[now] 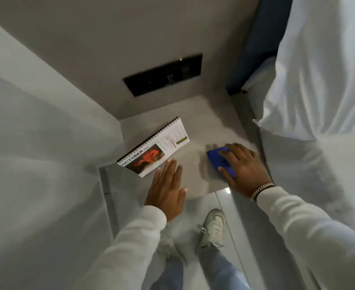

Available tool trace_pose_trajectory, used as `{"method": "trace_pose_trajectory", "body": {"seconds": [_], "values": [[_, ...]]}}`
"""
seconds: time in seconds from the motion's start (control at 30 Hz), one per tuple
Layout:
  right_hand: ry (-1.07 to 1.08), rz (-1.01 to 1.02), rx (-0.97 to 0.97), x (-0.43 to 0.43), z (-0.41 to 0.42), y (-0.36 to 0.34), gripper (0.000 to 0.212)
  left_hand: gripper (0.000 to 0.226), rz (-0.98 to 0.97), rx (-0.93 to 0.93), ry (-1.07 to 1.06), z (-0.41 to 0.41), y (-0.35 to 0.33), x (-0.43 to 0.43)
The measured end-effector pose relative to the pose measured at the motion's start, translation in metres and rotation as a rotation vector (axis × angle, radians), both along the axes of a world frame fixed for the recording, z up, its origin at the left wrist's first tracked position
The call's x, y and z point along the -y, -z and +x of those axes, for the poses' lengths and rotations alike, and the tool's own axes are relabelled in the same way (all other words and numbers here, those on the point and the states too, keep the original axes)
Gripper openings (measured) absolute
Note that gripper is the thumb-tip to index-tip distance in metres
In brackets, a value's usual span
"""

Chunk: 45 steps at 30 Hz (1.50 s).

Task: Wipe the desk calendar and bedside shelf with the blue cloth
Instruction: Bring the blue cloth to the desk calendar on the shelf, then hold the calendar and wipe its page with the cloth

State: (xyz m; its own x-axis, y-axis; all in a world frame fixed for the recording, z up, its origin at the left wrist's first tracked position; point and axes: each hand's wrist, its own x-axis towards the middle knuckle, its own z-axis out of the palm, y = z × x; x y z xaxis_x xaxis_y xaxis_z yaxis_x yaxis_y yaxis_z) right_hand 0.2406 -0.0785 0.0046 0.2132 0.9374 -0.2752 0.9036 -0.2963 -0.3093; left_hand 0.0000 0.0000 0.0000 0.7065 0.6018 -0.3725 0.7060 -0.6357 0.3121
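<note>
A spiral-bound desk calendar (154,147) showing OCTOBER and a red picture stands on the left of the grey bedside shelf (195,130). My left hand (166,189) hovers flat just in front of the calendar, fingers apart and holding nothing; its fingertips reach the calendar's lower edge. On the shelf's right side lies the folded blue cloth (219,161), with my right hand (242,168) pressed down on it, fingers spread over the top.
A black switch panel (164,75) is set in the wall behind the shelf. White bedding (319,70) and a blue headboard (256,49) crowd the right side. A white wall closes the left. My shoes (213,227) stand on the glossy floor below.
</note>
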Motion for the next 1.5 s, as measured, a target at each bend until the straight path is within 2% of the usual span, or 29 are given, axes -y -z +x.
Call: {"method": "trace_pose_trajectory", "body": {"seconds": [0.1,0.2,0.3,0.47,0.6,0.8,0.97,1.03,1.13,1.2,1.33,1.4,1.5], "values": [[0.089,0.000,0.041,0.003,-0.008,0.057,0.053,0.066,-0.015,-0.010,-0.024,-0.001,0.061,0.006],[0.174,-0.007,0.083,0.007,-0.021,0.102,0.056,0.067,-0.012,-0.046,0.062,-0.010,0.109,0.013],[0.262,0.030,0.099,0.006,-0.030,0.125,0.057,0.067,0.072,-0.039,0.134,-0.021,0.141,0.006],[0.322,0.176,0.111,0.006,-0.037,0.144,0.059,0.070,0.144,0.017,0.217,-0.030,0.165,-0.003],[0.433,0.288,0.069,0.002,-0.049,0.146,0.055,0.071,0.063,0.023,0.238,-0.032,0.151,-0.011],[0.701,0.414,-0.250,-0.002,-0.098,0.120,0.053,0.070,-0.159,0.291,0.210,-0.044,0.070,-0.039],[0.927,0.615,-0.585,-0.022,-0.148,0.109,0.047,0.067,-0.012,0.459,0.269,-0.034,0.009,-0.094],[1.019,0.688,-0.646,-0.037,-0.163,0.110,0.048,0.069,0.067,0.397,0.305,-0.025,0.001,-0.125],[1.130,0.741,-0.720,-0.061,-0.180,0.108,0.046,0.078,0.205,0.172,0.413,-0.015,0.003,-0.164],[1.222,0.795,-0.843,-0.074,-0.188,0.107,0.044,0.087,0.259,0.061,0.530,-0.012,0.013,-0.178],[1.371,0.915,-1.121,-0.096,-0.194,0.105,0.042,0.094,0.194,0.079,0.547,-0.011,0.027,-0.185],[1.374,0.939,-1.167,-0.106,-0.191,0.104,0.042,0.095,0.175,0.113,0.533,-0.012,0.029,-0.185],[1.350,0.879,-1.130,-0.123,-0.188,0.104,0.045,0.094,0.156,0.147,0.537,-0.012,0.031,-0.185]]}}
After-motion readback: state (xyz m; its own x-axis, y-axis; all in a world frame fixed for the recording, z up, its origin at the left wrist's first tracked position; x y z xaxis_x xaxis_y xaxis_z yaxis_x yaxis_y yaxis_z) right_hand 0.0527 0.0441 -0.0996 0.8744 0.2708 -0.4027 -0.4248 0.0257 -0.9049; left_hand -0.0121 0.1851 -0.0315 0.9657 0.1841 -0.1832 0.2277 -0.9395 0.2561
